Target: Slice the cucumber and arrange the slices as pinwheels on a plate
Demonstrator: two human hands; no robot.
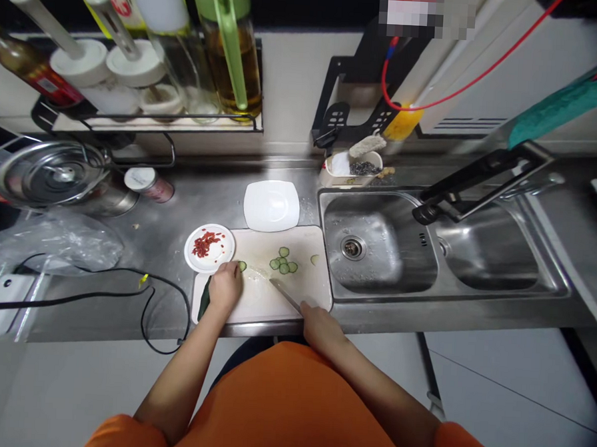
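My left hand (226, 288) is closed around a cucumber (204, 300) on the white cutting board (254, 308). Its dark green end shows beside my wrist, and a pale cut end peeks out past my fingertips. In my right hand (322, 326) is a kitchen knife (287, 296), its blade pointing up and left over the board, apart from the cucumber. Several cucumber slices (283, 263) lie in a cluster beyond the knife tip. One thin piece (314, 259) rests near the board's right edge.
A white plate (191, 261) with chopped red pieces (207, 244) overlaps the board's upper left corner. Behind the board sits a white dish (272, 205). The double sink (382, 291) is at right; a black cable (170, 280) and plastic bag (60, 241) lie left.
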